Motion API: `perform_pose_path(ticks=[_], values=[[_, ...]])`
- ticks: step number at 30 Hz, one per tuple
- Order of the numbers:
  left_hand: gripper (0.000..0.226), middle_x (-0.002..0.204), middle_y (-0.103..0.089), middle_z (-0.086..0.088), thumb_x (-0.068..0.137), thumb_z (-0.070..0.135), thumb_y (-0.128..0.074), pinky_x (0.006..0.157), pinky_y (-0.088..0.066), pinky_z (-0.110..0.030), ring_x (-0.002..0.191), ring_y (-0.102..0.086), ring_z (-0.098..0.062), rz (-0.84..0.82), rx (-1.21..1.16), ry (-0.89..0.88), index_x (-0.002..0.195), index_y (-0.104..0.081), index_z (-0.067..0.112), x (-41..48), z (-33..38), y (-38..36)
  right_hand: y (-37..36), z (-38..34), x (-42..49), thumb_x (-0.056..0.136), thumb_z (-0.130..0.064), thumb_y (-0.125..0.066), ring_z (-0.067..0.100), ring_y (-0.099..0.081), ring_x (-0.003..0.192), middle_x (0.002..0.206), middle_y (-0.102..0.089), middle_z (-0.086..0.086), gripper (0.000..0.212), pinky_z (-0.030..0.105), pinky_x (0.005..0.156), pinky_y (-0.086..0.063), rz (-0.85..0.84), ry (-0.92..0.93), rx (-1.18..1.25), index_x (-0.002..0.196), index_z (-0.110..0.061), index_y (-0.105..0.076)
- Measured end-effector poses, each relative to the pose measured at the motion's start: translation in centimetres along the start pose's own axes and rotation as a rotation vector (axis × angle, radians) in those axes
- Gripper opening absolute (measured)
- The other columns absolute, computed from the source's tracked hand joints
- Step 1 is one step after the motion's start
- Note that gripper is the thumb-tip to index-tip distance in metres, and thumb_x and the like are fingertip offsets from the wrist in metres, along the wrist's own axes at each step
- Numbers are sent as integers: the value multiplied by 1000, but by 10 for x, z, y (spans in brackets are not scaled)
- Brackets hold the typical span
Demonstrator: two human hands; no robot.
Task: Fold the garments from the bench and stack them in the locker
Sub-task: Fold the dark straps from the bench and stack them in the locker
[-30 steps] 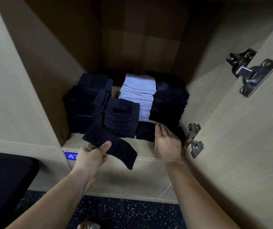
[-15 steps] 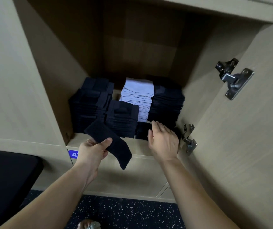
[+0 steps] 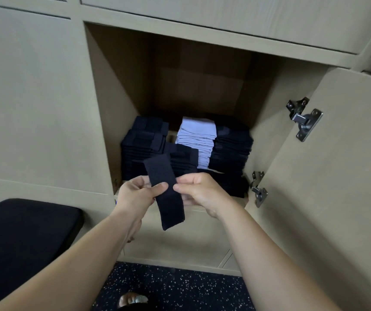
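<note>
Matt navy knit cloth strip (image 3: 165, 189); locker (image 3: 117, 90) matt pale wood-grain; hinges (image 3: 304, 118) shiny metal.

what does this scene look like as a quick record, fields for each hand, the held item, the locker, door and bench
left hand: pinches the dark garment at its left edge
right hand: pinches the same strip at its right edge
dark garment: long narrow strip, held in front of the locker opening, lower end hanging
locker: open, holds dark stacks with one light stack between them
door: swung open on the right, two metal hinges showing
bench: black, padded, lower left
</note>
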State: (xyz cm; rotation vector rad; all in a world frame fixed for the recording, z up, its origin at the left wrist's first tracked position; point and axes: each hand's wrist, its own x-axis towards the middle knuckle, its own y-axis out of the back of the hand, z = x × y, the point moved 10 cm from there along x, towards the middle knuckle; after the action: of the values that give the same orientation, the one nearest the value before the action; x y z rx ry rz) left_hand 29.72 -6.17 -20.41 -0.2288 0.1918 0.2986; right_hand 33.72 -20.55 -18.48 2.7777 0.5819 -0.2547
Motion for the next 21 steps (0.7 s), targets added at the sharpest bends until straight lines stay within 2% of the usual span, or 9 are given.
perform_pose_path(ticks=[3, 5, 8, 10, 11, 13, 15, 17, 21], values=[[19, 100, -74, -15, 83, 0, -71, 89, -55, -35, 97, -70, -29, -19, 18, -10, 102, -70, -1, -4, 6, 1, -10, -6, -4, 91, -13, -63, 16, -62, 80, 94, -68, 10, 14, 23, 70, -56, -27, -13, 27, 100, -3, -68], [16, 96, -75, -12, 82, 0, -72, 87, -55, -34, 95, -71, -26, -14, 38, -15, 99, -71, 1, -5, 8, 2, -14, -10, -7, 92, -12, -61, 14, -59, 74, 88, -65, 7, 10, 19, 62, -53, -21, 2, 32, 83, -10, -64], [9, 89, -76, -4, 84, 2, -72, 64, -53, -16, 83, -71, -14, 4, 68, -30, 92, -71, 6, -8, 14, 2, -16, -11, -8, 95, -11, -58, 16, -64, 78, 86, -65, 6, 24, 26, 69, -55, 10, 5, 64, 72, -17, -53], [7, 85, -74, -1, 87, 5, -70, 53, -48, -8, 69, -69, -3, 34, 54, -40, 93, -71, 8, -11, 18, 2, -17, -11, -9, 96, -10, -55, 21, -68, 84, 89, -68, 9, 21, 31, 73, -56, 21, 7, 91, 76, -15, -52], [6, 84, -73, 2, 89, 7, -68, 52, -47, -8, 66, -67, 0, 65, 44, -45, 94, -70, 10, -13, 19, 4, -17, -11, -9, 96, -10, -54, 24, -69, 89, 94, -70, 11, 15, 33, 77, -57, 28, 10, 93, 81, -14, -55], [6, 85, -70, 6, 94, 14, -63, 58, -45, -12, 75, -65, -1, 131, 55, -60, 92, -69, 16, -12, 20, 9, -17, -10, -10, 97, -10, -53, 25, -70, 96, 104, -72, 12, 9, 33, 81, -57, 32, 12, 99, 98, -11, -62], [8, 88, -69, 8, 96, 17, -61, 63, -41, -13, 82, -61, -2, 160, 84, -74, 94, -69, 18, -11, 22, 9, -18, -8, -11, 97, -10, -52, 20, -71, 92, 104, -73, 8, 16, 26, 74, -57, 25, 9, 148, 107, -9, -65], [9, 90, -69, 7, 97, 17, -60, 63, -40, -11, 81, -59, 1, 160, 114, -87, 96, -69, 17, -10, 23, 6, -16, -7, -13, 98, -12, -52, 17, -69, 87, 101, -72, 7, 17, 22, 67, -55, 34, 10, 179, 107, -5, -65], [17, 101, -68, 3, 99, 23, -57, 84, -39, -21, 95, -60, -9, 163, 180, -90, 109, -68, 15, -6, 23, 1, 10, 8, -6, 95, -14, -56, 26, -69, 91, 110, -70, 17, 22, 36, 82, -54, 163, -34, 207, 107, 3, -63]])
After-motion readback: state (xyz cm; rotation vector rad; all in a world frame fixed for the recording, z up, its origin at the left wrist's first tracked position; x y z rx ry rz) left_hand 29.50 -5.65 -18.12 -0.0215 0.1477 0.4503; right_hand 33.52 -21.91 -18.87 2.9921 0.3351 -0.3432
